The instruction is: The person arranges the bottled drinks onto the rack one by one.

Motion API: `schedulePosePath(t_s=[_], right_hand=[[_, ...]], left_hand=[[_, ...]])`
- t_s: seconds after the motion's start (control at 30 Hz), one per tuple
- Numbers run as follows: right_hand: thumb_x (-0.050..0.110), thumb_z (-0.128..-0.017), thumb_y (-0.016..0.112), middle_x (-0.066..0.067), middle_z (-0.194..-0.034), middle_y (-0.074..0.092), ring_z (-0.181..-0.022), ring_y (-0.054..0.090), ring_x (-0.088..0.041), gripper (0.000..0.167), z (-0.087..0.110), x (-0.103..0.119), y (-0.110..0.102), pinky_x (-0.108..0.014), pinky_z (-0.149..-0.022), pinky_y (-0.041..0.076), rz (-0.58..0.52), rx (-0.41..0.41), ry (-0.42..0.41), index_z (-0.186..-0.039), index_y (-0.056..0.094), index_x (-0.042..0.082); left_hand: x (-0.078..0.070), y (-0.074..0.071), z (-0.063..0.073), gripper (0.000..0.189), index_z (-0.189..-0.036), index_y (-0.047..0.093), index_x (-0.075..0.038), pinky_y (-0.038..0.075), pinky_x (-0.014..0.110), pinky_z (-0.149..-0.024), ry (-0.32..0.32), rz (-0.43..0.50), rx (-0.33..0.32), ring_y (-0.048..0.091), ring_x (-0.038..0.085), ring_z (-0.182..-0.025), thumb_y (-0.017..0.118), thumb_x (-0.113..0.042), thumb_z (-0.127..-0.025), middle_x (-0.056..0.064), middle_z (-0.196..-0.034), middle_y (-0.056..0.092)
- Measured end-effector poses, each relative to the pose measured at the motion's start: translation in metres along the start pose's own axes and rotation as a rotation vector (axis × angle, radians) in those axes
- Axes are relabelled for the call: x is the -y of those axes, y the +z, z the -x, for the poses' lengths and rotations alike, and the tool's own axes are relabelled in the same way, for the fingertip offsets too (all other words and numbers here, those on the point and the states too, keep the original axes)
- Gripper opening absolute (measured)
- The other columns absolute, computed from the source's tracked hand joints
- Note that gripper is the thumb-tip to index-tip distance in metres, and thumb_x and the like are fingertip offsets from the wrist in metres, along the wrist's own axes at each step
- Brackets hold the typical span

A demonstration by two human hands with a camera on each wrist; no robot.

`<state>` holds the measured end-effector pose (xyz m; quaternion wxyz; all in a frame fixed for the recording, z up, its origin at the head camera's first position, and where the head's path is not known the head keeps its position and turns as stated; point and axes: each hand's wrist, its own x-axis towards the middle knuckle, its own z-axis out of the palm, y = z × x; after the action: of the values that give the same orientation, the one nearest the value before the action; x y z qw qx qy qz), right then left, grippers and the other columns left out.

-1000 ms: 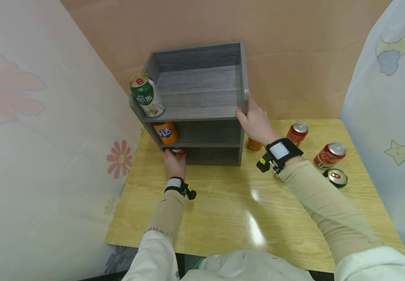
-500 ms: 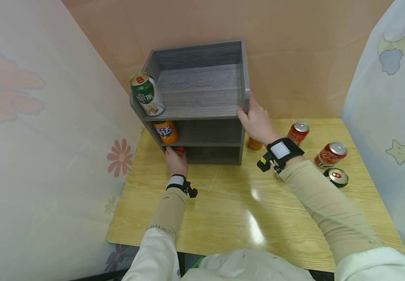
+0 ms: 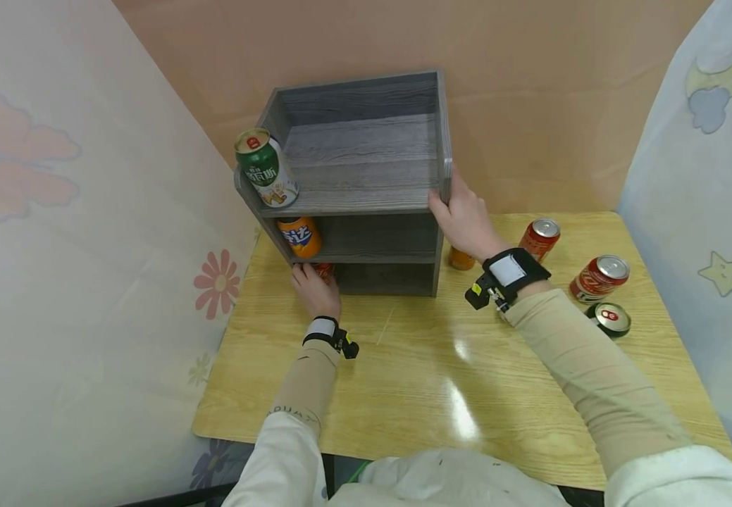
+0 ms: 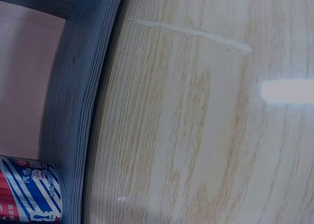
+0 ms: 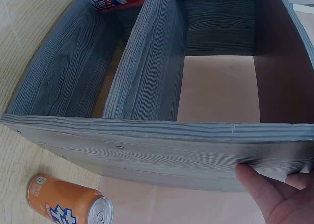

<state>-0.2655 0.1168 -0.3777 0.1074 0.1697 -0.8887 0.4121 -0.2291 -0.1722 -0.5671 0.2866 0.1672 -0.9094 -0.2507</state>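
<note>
A grey wooden shelf rack [image 3: 366, 162] stands on the table. My left hand [image 3: 318, 294] is at the front of its bottom compartment, fingers extended beside a red soda can [image 3: 324, 270]. The left wrist view shows that can's blue-and-red side [image 4: 34, 189], without any fingers in sight. My right hand [image 3: 463, 218] holds the rack's right side panel, with fingers against its outer face in the right wrist view. An orange soda can [image 3: 302, 238] stands in the middle compartment at the left, and a green-and-white can [image 3: 267, 169] on top at the left.
Right of the rack, another orange can [image 5: 68, 202] stands partly behind my right hand. Two red cans [image 3: 540, 239] [image 3: 599, 279] and a dark green can [image 3: 610, 320] stand on the table's [image 3: 404, 394] right side. Printed curtains [image 3: 87, 296] hang on both sides.
My left hand's fingers have loosened from around the red can and shifted slightly left at the bottom compartment. My right hand has stayed on the rack's side panel.
</note>
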Motion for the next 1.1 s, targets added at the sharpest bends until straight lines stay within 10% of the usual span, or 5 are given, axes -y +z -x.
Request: schedulePosePath(t_s=[0.83, 1.1], right_hand=[[0.039, -0.106, 0.042, -0.025, -0.15, 0.046, -0.109, 0.063, -0.041, 0.066, -0.002, -0.002, -0.003, -0.056, -0.081, 0.054, 0.0, 0.023, 0.017, -0.161, 0.017, 0.013], [0.038, -0.106, 0.041, -0.025, -0.15, 0.046, -0.105, 0.064, -0.041, 0.065, -0.001, -0.001, -0.003, -0.055, -0.078, 0.054, -0.004, 0.021, 0.017, -0.162, 0.016, 0.014]], left_hand=[[0.013, -0.01, -0.002, 0.044, -0.125, 0.063, -0.001, 0.039, 0.053, -0.102, 0.077, -0.131, -0.003, 0.048, 0.039, -0.123, 0.074, -0.031, -0.096, 0.018, -0.133, 0.055], [0.023, -0.018, 0.0, 0.035, -0.118, 0.059, 0.001, 0.04, 0.052, -0.098, 0.139, 0.076, -0.065, 0.05, 0.038, -0.112, 0.075, -0.019, -0.093, 0.019, -0.119, 0.056]])
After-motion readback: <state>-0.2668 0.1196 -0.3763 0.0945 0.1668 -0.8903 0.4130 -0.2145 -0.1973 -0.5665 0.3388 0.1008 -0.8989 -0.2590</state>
